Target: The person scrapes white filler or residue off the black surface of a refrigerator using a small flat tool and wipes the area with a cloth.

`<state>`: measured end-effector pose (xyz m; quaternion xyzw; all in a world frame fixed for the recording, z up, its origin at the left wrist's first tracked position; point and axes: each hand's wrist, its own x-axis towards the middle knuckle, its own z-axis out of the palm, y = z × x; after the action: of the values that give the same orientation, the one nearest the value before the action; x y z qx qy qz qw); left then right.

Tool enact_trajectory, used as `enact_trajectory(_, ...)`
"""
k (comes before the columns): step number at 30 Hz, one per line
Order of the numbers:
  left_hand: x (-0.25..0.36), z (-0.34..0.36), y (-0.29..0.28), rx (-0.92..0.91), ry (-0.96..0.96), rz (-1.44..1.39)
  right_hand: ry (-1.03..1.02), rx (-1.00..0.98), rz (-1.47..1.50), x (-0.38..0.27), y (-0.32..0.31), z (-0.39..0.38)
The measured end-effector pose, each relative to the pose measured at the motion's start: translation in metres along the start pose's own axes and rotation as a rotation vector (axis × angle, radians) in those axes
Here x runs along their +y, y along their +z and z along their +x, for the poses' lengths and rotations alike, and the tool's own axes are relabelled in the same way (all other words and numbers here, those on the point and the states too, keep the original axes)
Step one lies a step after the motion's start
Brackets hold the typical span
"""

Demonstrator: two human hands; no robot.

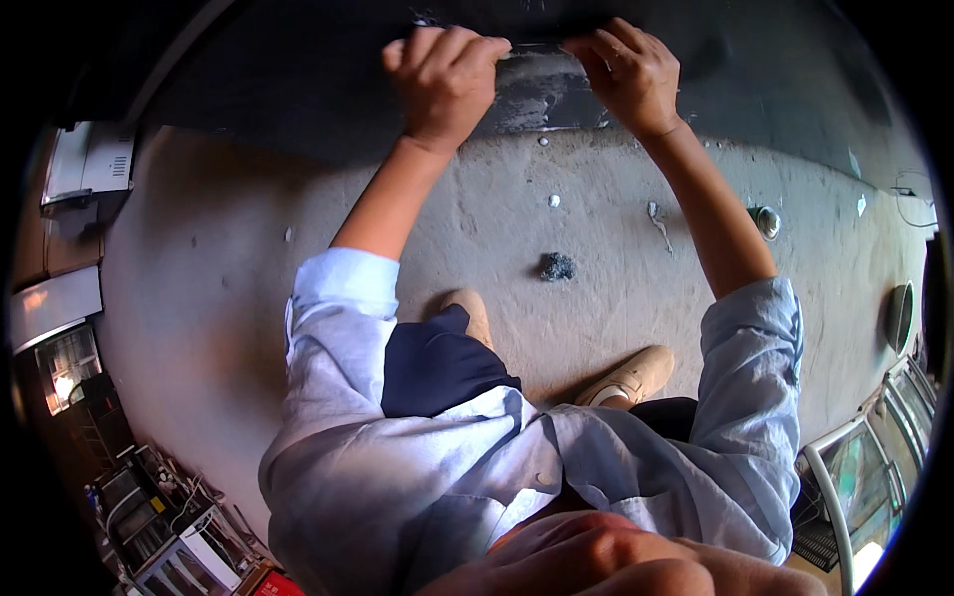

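Both of my arms reach up to a dark panel [268, 84] that spans the top of the view. My left hand [444, 84] is closed in a fist-like grip, thumb pointing toward the right hand. Opposite it, my right hand [636, 84] is closed too, thumb and fingers pressed together. A thin pale line [537, 46] runs between the two hands; whether they hold it cannot be made out. Below that line the panel carries a whitish, scuffed patch [532, 107].
On the grey floor lie a dark crumpled lump [557, 266], small white bits [554, 201] and a can [766, 223]. Metal-framed items [845, 477] stand at the lower right. A white appliance [91, 164] is at the left, with cluttered equipment [169, 517] below. My shoe [636, 375] rests beneath me.
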<state>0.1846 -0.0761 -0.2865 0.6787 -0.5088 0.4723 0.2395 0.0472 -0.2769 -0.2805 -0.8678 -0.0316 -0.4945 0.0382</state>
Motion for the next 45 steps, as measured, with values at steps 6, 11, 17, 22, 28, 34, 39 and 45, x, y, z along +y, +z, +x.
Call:
enact_trajectory(6, -0.008, 0.086, -0.074, 0.064, -0.064, 0.143, 0.031, 0.223, 0.144, -0.04, -0.03, 0.081)
enact_trajectory(11, -0.028, 0.101, -0.082, 0.118, -0.025, 0.215, 0.125, 0.308, 0.218, -0.055, -0.019, 0.109)
enact_trajectory(17, -0.07, 0.028, -0.058, 0.069, -0.04, 0.328, -0.031, 0.321, 0.154, -0.06, 0.017, 0.091)
enact_trajectory(22, -0.065, 0.013, -0.055, 0.075, -0.073, 0.242, -0.065, 0.16, 0.097, -0.059, 0.019, 0.072)
enact_trajectory(28, -0.059, 0.033, -0.072, 0.082, -0.077, 0.134, -0.013, 0.157, 0.223, -0.059, -0.002, 0.091)
enact_trajectory(34, -0.025, 0.084, -0.087, 0.122, -0.208, 0.056, 0.224, 0.262, 0.391, -0.062, -0.012, 0.107)
enact_trajectory(39, -0.038, 0.095, -0.07, 0.211, -0.114, 0.135, 0.297, 0.302, 0.399, -0.061, -0.008, 0.113)
enact_trajectory(45, -0.031, 0.058, -0.067, 0.063, -0.123, 0.201, 0.086, 0.297, 0.243, -0.058, 0.007, 0.086)
